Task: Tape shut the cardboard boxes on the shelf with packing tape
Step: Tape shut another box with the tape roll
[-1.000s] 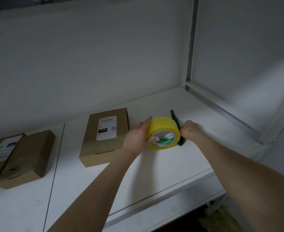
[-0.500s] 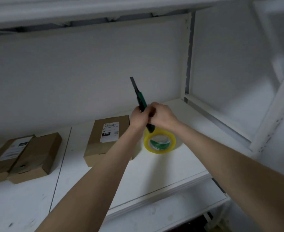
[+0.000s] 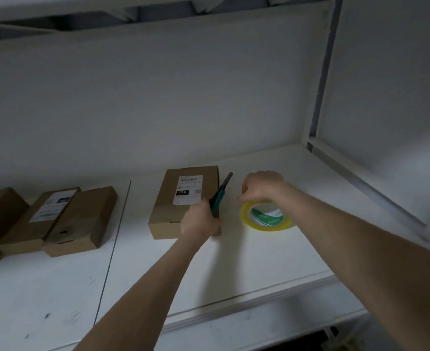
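Note:
A cardboard box (image 3: 183, 196) with a white label lies flat on the white shelf (image 3: 259, 262). My left hand (image 3: 198, 221) grips a green utility knife (image 3: 221, 193) at the box's right front corner, the blade end pointing up and away. To the right, a yellow roll of packing tape (image 3: 267, 216) lies on the shelf. My right hand (image 3: 262, 186) reaches over its far rim with curled fingers on the roll. Further cardboard boxes (image 3: 79, 221) lie at the left of the shelf.
The shelf's back wall stands right behind the boxes. A metal upright (image 3: 320, 84) and a side rail (image 3: 360, 183) close the shelf at the right. Another shelf board hangs overhead. The shelf's front edge (image 3: 246, 307) runs below my arms.
The knife went from both hands, held up above the tape, down into my left hand beside the box. My right hand let go of it and dropped onto the tape roll.

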Demonstrator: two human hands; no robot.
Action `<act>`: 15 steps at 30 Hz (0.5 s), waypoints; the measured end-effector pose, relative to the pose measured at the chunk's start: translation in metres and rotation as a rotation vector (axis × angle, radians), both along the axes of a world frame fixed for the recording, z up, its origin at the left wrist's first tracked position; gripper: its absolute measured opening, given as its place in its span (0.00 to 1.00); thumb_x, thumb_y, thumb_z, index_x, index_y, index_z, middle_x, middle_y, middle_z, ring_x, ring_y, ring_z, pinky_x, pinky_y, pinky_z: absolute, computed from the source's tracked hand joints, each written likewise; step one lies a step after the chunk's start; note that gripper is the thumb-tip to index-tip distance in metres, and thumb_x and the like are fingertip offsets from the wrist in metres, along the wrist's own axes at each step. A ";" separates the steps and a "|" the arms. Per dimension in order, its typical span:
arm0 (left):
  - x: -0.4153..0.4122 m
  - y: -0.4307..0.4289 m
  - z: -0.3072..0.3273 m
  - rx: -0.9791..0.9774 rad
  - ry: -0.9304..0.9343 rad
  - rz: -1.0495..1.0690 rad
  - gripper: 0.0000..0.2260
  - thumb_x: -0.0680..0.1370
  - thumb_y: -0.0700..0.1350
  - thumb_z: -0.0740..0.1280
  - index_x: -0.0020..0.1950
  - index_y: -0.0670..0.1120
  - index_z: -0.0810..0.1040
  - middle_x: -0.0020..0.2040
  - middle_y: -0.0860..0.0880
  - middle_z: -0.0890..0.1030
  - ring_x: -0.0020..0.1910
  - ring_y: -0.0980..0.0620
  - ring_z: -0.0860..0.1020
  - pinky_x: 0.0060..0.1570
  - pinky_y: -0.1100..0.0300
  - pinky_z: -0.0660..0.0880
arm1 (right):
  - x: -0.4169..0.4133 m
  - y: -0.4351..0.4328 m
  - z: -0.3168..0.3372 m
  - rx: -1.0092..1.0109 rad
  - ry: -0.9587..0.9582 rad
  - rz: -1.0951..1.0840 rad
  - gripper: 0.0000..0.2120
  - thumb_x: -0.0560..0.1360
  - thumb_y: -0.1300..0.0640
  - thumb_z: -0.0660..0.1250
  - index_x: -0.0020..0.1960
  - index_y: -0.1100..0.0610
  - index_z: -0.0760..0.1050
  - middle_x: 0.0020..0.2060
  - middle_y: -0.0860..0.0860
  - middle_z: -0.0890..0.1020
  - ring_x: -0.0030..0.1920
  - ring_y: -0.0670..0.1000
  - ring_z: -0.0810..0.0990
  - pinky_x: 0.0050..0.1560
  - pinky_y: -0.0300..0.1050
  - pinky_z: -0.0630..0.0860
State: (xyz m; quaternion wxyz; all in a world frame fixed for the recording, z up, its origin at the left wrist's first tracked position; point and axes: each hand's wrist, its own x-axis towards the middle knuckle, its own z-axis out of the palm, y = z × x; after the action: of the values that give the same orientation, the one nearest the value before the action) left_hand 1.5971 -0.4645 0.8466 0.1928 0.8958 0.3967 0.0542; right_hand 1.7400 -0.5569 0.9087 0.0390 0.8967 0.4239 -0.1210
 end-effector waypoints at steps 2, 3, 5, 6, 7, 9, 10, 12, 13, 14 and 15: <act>0.001 0.006 0.001 0.008 0.021 -0.010 0.17 0.71 0.44 0.70 0.57 0.44 0.71 0.48 0.46 0.77 0.44 0.46 0.78 0.42 0.52 0.79 | 0.003 0.008 0.002 -0.048 0.051 -0.004 0.22 0.71 0.39 0.68 0.57 0.52 0.78 0.48 0.51 0.79 0.46 0.53 0.78 0.44 0.42 0.74; 0.001 0.008 0.000 0.009 0.025 -0.018 0.17 0.71 0.44 0.70 0.57 0.44 0.71 0.47 0.46 0.77 0.44 0.46 0.77 0.41 0.53 0.79 | 0.004 0.012 0.002 -0.066 0.077 -0.001 0.21 0.70 0.41 0.69 0.57 0.53 0.78 0.48 0.52 0.80 0.46 0.54 0.79 0.44 0.43 0.75; 0.002 0.013 0.000 -0.001 0.033 -0.035 0.18 0.71 0.45 0.70 0.58 0.45 0.71 0.47 0.47 0.77 0.44 0.47 0.77 0.40 0.54 0.78 | 0.009 0.020 0.001 -0.099 0.147 -0.008 0.19 0.69 0.43 0.71 0.55 0.54 0.79 0.49 0.53 0.81 0.47 0.55 0.80 0.47 0.47 0.78; 0.002 0.017 -0.001 -0.005 0.031 -0.042 0.18 0.71 0.46 0.70 0.59 0.46 0.71 0.48 0.47 0.77 0.44 0.47 0.77 0.40 0.54 0.77 | 0.012 0.024 0.000 -0.124 0.187 -0.015 0.19 0.69 0.44 0.71 0.54 0.54 0.79 0.50 0.53 0.81 0.48 0.55 0.81 0.50 0.49 0.78; 0.002 0.020 -0.001 -0.009 0.026 -0.044 0.19 0.71 0.46 0.70 0.59 0.46 0.71 0.48 0.47 0.77 0.44 0.47 0.77 0.40 0.55 0.77 | 0.013 0.028 -0.003 -0.155 0.220 -0.020 0.19 0.69 0.44 0.70 0.54 0.54 0.79 0.51 0.54 0.81 0.49 0.56 0.81 0.53 0.51 0.79; 0.002 0.025 -0.002 -0.013 0.017 -0.045 0.19 0.71 0.47 0.70 0.60 0.47 0.72 0.49 0.47 0.77 0.45 0.46 0.77 0.41 0.54 0.77 | 0.015 0.033 -0.007 -0.174 0.254 -0.033 0.19 0.70 0.45 0.70 0.56 0.55 0.79 0.53 0.54 0.80 0.52 0.56 0.80 0.57 0.54 0.78; 0.003 0.028 -0.003 -0.018 0.016 -0.048 0.19 0.71 0.48 0.70 0.60 0.47 0.72 0.49 0.47 0.77 0.46 0.46 0.78 0.41 0.54 0.78 | 0.017 0.035 -0.009 -0.156 0.263 -0.044 0.19 0.71 0.45 0.70 0.56 0.56 0.79 0.53 0.55 0.80 0.53 0.56 0.80 0.57 0.54 0.78; 0.004 0.032 -0.002 -0.041 0.022 -0.064 0.19 0.71 0.49 0.70 0.59 0.47 0.72 0.48 0.47 0.78 0.45 0.46 0.78 0.41 0.54 0.78 | 0.019 0.037 -0.013 -0.105 0.270 -0.071 0.17 0.73 0.46 0.70 0.54 0.58 0.78 0.51 0.55 0.80 0.53 0.56 0.80 0.56 0.52 0.78; 0.004 0.033 0.000 -0.056 0.019 -0.080 0.18 0.71 0.49 0.69 0.58 0.46 0.73 0.48 0.47 0.78 0.45 0.46 0.78 0.40 0.55 0.78 | 0.020 0.038 -0.014 -0.083 0.267 -0.078 0.16 0.73 0.46 0.70 0.52 0.58 0.77 0.50 0.55 0.80 0.52 0.56 0.80 0.53 0.50 0.78; 0.003 0.034 0.003 -0.077 0.000 -0.101 0.16 0.73 0.50 0.69 0.58 0.45 0.74 0.47 0.47 0.79 0.45 0.46 0.79 0.40 0.56 0.77 | 0.021 0.038 -0.016 -0.067 0.267 -0.087 0.15 0.73 0.47 0.70 0.50 0.58 0.77 0.48 0.55 0.79 0.50 0.56 0.80 0.50 0.48 0.77; 0.001 0.032 0.008 -0.118 -0.043 -0.120 0.14 0.75 0.49 0.67 0.57 0.44 0.75 0.46 0.47 0.79 0.46 0.45 0.79 0.39 0.57 0.75 | 0.021 0.038 -0.017 -0.053 0.271 -0.096 0.13 0.73 0.48 0.70 0.49 0.59 0.77 0.46 0.55 0.79 0.47 0.55 0.79 0.46 0.47 0.76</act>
State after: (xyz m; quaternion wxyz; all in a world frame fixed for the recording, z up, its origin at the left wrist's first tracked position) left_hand 1.5980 -0.4322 0.8545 0.2565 0.9037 0.3406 0.0383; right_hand 1.7612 -0.5185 0.8921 -0.0008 0.8902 0.3785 -0.2537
